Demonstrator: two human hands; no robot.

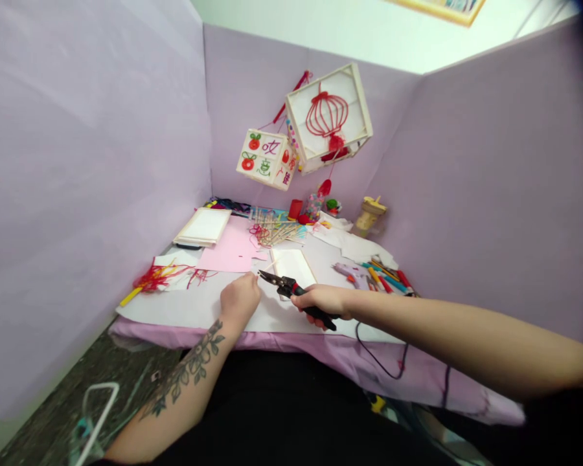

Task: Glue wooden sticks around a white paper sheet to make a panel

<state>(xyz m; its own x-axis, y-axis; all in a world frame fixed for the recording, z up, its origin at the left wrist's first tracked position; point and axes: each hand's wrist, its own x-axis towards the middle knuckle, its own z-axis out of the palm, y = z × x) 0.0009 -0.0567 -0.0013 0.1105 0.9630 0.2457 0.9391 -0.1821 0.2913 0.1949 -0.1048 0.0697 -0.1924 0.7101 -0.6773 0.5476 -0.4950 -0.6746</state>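
Note:
My right hand [320, 303] is wrapped round the black and red handles of a pair of pruning shears [286, 285]. The blades point left, with their tips close beside my left hand [241, 299]. That hand is closed in a fist, and a thin pale wooden stick [270, 266] shows by its knuckles; most of the stick is hidden. Just behind the shears a white panel with a wooden frame [294, 264] lies flat on the white table covering.
Loose wooden sticks [284, 232] lie at the back middle. Pink paper [230, 249], a framed white panel [204, 225] and red yarn [158, 277] are on the left. A glue gun [350, 273] and pens [386, 277] lie right; decorated lanterns [328, 120] hang behind.

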